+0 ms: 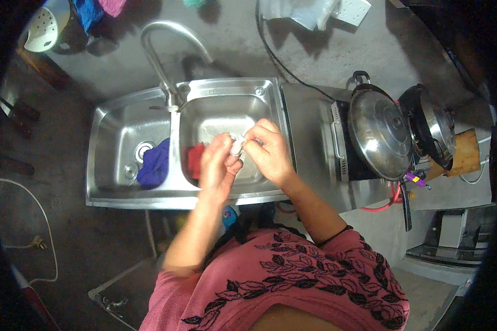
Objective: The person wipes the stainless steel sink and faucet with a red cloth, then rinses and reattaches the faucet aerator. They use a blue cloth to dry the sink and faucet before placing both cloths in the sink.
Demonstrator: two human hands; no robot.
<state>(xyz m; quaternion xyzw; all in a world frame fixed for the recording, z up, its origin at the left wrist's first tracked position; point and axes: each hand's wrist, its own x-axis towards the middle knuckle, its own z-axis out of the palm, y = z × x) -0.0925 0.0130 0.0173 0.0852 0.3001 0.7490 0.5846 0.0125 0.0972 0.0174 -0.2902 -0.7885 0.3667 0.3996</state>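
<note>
Over the right basin [225,108] of a stainless-steel double sink, my left hand [219,159] and my right hand [267,147] meet at a small crumpled white item [237,145]. The fingertips of both hands pinch it; whether it is cloth or plastic I cannot tell. A red cloth [195,160] lies in the same basin, partly hidden behind my left hand. In the left basin [116,149] a bunched purple cloth [155,164] rests against the divider, beside the drain [144,149].
A curved metal faucet [172,89] rises behind the divider. On the right, a lidded wok [379,134] and a second lidded pan [433,128] sit on a stove [339,140]. A black cable [275,56] crosses the wall. A wooden board [466,153] stands at the far right.
</note>
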